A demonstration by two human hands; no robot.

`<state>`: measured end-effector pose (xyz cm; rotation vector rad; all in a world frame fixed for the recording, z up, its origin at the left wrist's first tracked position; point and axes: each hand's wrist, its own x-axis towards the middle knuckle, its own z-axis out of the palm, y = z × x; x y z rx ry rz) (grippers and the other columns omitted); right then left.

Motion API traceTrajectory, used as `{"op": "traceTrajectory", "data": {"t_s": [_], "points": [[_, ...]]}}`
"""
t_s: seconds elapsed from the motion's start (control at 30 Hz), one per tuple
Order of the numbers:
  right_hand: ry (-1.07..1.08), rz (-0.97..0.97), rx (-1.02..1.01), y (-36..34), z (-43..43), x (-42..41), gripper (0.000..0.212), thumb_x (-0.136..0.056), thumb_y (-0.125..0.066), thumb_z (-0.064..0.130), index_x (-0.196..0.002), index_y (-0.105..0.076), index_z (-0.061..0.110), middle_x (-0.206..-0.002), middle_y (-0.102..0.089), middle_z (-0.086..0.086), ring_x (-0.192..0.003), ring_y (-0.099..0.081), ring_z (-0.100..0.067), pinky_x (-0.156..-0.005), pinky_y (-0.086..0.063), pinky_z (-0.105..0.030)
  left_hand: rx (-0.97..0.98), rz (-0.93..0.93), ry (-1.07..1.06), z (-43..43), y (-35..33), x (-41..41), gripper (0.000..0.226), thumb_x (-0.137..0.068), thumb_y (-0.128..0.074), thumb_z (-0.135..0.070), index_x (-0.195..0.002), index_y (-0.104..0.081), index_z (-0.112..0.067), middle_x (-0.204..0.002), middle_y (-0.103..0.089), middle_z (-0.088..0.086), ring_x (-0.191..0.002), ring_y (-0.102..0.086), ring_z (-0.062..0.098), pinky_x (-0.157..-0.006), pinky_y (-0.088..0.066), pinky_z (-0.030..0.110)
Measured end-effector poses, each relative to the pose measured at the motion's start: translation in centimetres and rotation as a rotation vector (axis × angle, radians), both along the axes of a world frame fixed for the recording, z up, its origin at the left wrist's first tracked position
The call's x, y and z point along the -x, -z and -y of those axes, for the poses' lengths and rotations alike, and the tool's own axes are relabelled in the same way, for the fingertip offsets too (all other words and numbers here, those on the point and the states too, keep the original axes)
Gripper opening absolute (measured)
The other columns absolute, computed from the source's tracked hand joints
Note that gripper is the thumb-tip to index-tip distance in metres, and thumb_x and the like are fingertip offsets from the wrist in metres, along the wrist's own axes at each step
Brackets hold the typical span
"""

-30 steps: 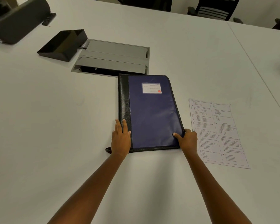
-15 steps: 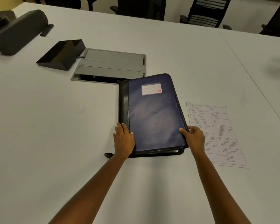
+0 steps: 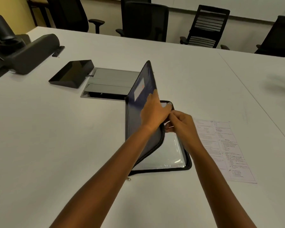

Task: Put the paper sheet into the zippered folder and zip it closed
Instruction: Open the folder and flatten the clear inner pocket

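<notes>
The dark blue zippered folder [image 3: 134,122] lies unzipped on the white table, its cover raised almost upright on the left spine. My left hand [image 3: 155,112] grips the cover's free edge. Inside, clear plastic sleeves [image 3: 168,153] lie on the folder's lower half. My right hand [image 3: 183,125] hovers over the sleeves with its fingers curled and pinched beside my left fingers; what they pinch is hidden. The printed paper sheet [image 3: 224,150] lies flat on the table just right of the folder. A zipper pull [image 3: 129,179] rests at the folder's near left corner.
A grey cable box lid [image 3: 109,83] is set into the table behind the folder, with a black slanted device [image 3: 72,74] to its left. A dark bulky device [image 3: 31,53] sits far left. Black office chairs [image 3: 206,25] line the far edge. A table seam [image 3: 253,99] runs along the right.
The cover went from flat and shut to nearly upright. My left hand moved from the spine to the cover's edge. My right hand left the near right corner for the inside.
</notes>
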<state>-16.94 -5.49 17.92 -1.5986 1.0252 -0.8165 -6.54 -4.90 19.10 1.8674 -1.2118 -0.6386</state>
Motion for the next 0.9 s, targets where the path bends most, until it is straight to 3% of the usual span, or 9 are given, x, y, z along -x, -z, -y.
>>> {"op": "traceTrajectory", "data": {"t_s": [0.1,0.23,0.43,0.57,0.7,0.8,0.9], "points": [[-0.112,0.049,-0.011,-0.4,-0.6,-2.0,0.021,-0.094,-0.043,0.009,-0.091,-0.064,0.010,-0.072,-0.063,-0.001,-0.051,-0.060,0.001,-0.053,-0.052,-0.010,-0.104,0.162,0.002,-0.3,-1.5,-2.7,0.068,-0.092,-0.045,-0.005,-0.149,-0.009,-0.009,-0.158,-0.013,0.010,-0.139,-0.031,0.031,-0.109,-0.037,0.044],[-0.165,-0.105,0.106,1.0,-0.9,-4.1,0.022,-0.094,-0.046,0.011,-0.100,-0.067,0.007,-0.080,-0.065,-0.003,-0.062,-0.060,-0.003,-0.059,-0.051,-0.009,-0.211,0.308,0.020,-1.8,-2.3,-5.8,0.070,-0.094,-0.042,-0.002,-0.148,0.000,-0.008,-0.160,-0.004,0.010,-0.133,-0.039,0.034,-0.106,-0.040,0.049],[-0.138,-0.381,0.196,5.8,-0.5,-6.0,0.021,-0.092,-0.050,0.012,-0.102,-0.067,0.005,-0.101,-0.070,-0.014,-0.081,-0.061,-0.014,-0.074,-0.046,-0.017,-0.410,0.633,-0.117,-5.4,-1.6,-10.8,0.072,-0.095,-0.045,-0.013,-0.147,0.004,-0.001,-0.158,0.003,0.019,-0.145,-0.008,0.037,-0.116,-0.019,0.052],[-0.150,-0.539,0.200,9.7,-0.7,-6.1,0.024,-0.092,-0.048,0.010,-0.109,-0.064,0.002,-0.114,-0.066,-0.016,-0.100,-0.062,-0.023,-0.082,-0.043,-0.021,-0.548,0.798,-0.225,-7.1,-0.2,-13.2,0.075,-0.096,-0.047,-0.022,-0.147,0.004,0.001,-0.157,0.003,0.023,-0.145,-0.003,0.039,-0.117,-0.014,0.052],[-0.220,-0.694,0.182,13.4,-1.1,-5.1,0.034,-0.094,-0.046,0.016,-0.127,-0.047,0.008,-0.130,-0.053,-0.013,-0.117,-0.052,-0.021,-0.099,-0.040,-0.025,-0.613,0.957,-0.312,-7.9,2.2,-14.4,0.083,-0.093,-0.049,-0.037,-0.147,0.002,-0.001,-0.156,0.000,0.026,-0.145,0.002,0.040,-0.116,-0.007,0.055],[-0.241,-0.757,0.151,15.3,-1.2,-4.3,0.041,-0.095,-0.045,0.023,-0.133,-0.039,0.011,-0.139,-0.044,-0.009,-0.127,-0.044,-0.021,-0.106,-0.036,-0.028,-0.627,1.034,-0.283,-7.9,4.7,-14.2,0.084,-0.092,-0.046,-0.046,-0.147,0.000,-0.003,-0.155,0.003,0.028,-0.144,0.006,0.041,-0.115,-0.003,0.057],[-0.246,-0.829,0.157,16.7,-1.0,-3.5,0.047,-0.095,-0.043,0.029,-0.138,-0.032,0.014,-0.147,-0.034,-0.008,-0.135,-0.034,-0.020,-0.111,-0.031,-0.032,-0.635,1.004,-0.193,-7.8,7.7,-13.2,0.073,-0.096,-0.038,-0.043,-0.148,-0.003,-0.005,-0.156,0.004,0.025,-0.144,0.008,0.040,-0.115,0.002,0.057]]}}
